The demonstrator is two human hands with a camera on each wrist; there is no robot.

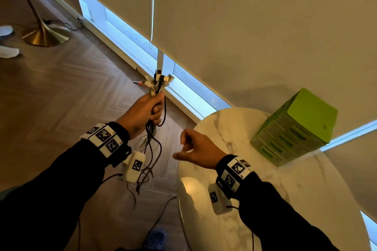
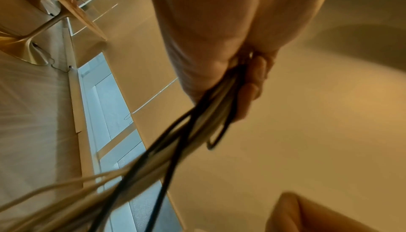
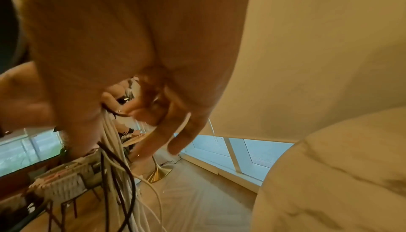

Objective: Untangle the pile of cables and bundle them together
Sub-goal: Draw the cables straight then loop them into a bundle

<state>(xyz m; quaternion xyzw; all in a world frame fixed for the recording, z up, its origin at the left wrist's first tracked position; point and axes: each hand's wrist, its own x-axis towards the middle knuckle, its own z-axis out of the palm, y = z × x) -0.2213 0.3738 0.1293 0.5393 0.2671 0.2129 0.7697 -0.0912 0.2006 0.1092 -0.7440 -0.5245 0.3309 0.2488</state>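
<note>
My left hand [image 1: 142, 112] grips a bundle of white and black cables [image 1: 152, 134] in its fist, held upright over the floor. The plug ends [image 1: 160, 79] stick out above the fist, and the loose tails hang below the wrist. The left wrist view shows the left hand [image 2: 219, 44] with fingers curled round the cables [image 2: 175, 140], which trail down and to the left. My right hand [image 1: 195, 149] hovers just right of the bundle at the table's left edge, loosely curled, holding nothing. In the right wrist view my right hand [image 3: 131, 44] hangs in front of the dangling cables [image 3: 114, 157].
A round white marble table [image 1: 285, 199] fills the lower right, with a green drawer box [image 1: 295, 126] at its far side. A brass pedestal base [image 1: 44, 34] stands on the wooden floor far left. Roller blinds and a low window run behind.
</note>
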